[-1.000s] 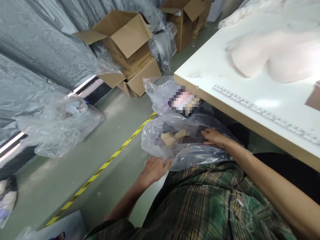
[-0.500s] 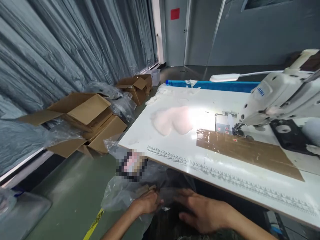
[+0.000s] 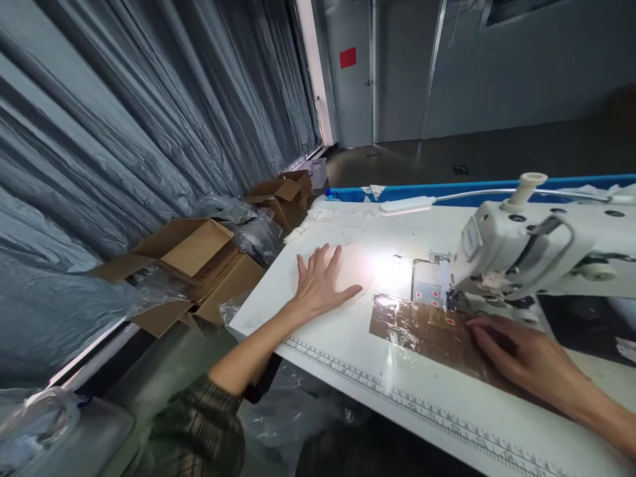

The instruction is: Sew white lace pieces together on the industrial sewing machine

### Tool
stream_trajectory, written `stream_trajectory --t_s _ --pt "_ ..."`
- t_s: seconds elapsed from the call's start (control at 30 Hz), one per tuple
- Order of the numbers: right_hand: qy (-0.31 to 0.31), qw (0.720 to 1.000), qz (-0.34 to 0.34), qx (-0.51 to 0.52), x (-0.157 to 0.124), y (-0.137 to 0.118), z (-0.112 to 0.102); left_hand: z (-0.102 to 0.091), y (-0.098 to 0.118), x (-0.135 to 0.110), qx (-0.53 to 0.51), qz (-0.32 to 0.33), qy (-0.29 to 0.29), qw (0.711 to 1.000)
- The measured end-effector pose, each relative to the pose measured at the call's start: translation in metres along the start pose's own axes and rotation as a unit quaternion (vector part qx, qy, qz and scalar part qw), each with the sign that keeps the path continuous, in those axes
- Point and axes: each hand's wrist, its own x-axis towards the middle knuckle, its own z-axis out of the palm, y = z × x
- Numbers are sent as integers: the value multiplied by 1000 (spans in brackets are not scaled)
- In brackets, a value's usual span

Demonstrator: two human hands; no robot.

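Observation:
My left hand (image 3: 318, 285) lies palm down with fingers spread on a pale pink fabric piece (image 3: 355, 262) on the white sewing table (image 3: 342, 318). The hand covers much of the fabric, and glare washes out its right end. To the right, my right hand (image 3: 527, 361) is beside the needle area of a white sewing machine (image 3: 501, 248), over a brown taped strip (image 3: 422, 331). Its thumb and index finger are pressed together just in front of the presser foot. Whatever is between those fingertips is too small to make out.
A printed ruler (image 3: 368, 381) runs along the table's front edge. A white lamp (image 3: 407, 205) lights the work area. Open cardboard boxes (image 3: 199, 248) and clear plastic bags stand left of the table. A blue trough (image 3: 348, 194) borders the far edge. More plastic hangs below the front.
Both hands have risen from the clear plastic below the table edge. The left is now on the pink fabric, the right at the machine's needle area. The view has shifted too.

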Motion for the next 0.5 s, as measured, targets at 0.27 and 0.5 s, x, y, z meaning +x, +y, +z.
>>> stream_trajectory --t_s 0.27,0.5 --pt "-38 998 39 -40 0 -8 1 36 -28 67 80 62 -120 988" --pt "-13 995 65 77 -3 -4 -1 30 -57 83 83 161 -143 973"
